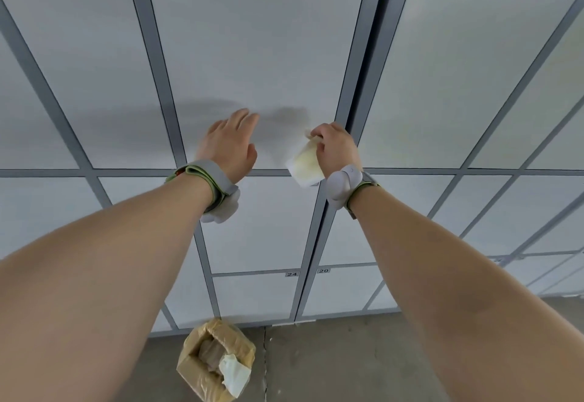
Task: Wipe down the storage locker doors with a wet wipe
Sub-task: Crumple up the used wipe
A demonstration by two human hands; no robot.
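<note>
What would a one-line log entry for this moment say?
left hand: open, at locker door, contact unclear | right hand: pinches wet wipe, hanging | box: on floor

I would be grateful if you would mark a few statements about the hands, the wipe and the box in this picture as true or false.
1. The right hand pinches the yellowish-white wet wipe. True.
2. The left hand holds a spray bottle. False: it is open and holds nothing, its fingers stretched out by the pale grey locker door.
3. The tape-wrapped brown cardboard box stands on a shelf. False: it sits on the grey concrete floor at the foot of the lockers.
4. The two small number labels read 24 and 20. True.
</note>
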